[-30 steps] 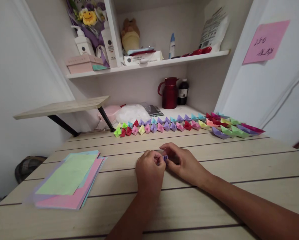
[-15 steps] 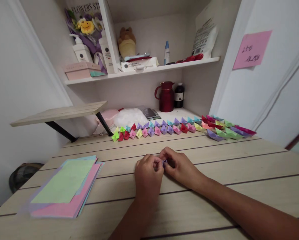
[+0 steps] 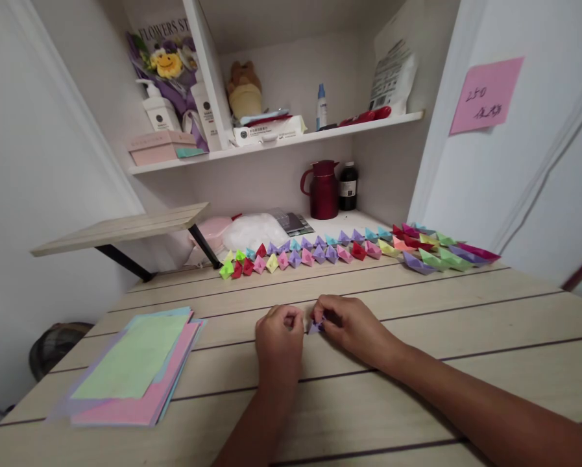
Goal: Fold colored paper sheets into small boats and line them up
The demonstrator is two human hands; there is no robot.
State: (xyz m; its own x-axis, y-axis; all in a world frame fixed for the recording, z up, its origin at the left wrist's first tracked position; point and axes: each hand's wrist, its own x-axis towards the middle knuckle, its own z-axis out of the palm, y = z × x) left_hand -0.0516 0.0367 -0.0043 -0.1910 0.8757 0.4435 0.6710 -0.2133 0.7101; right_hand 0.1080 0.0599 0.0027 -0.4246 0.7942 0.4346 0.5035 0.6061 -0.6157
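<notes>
In my right hand [image 3: 351,327] a small piece of folded purple paper [image 3: 314,326] is pinched between thumb and fingers, low over the table. Most of the paper is hidden by the fingertips. Just to its left, my left hand [image 3: 279,340] is closed with thumb and forefinger together, apart from the paper and with nothing visible in it. Beyond both hands, rows of small folded paper boats [image 3: 306,257] in many colours stretch across the back of the table. Larger paper boats [image 3: 453,258] lie grouped at the right end.
A stack of coloured paper sheets [image 3: 135,357] lies on the left of the slatted table [image 3: 417,415]. Behind it stands a small raised shelf [image 3: 125,227] on black legs. A red jug [image 3: 324,191] and a dark bottle [image 3: 348,187] stand under the white wall shelf [image 3: 344,133].
My left hand has moved left, off the purple paper, which now shows more. My right hand keeps hold of it. The view has shifted slightly.
</notes>
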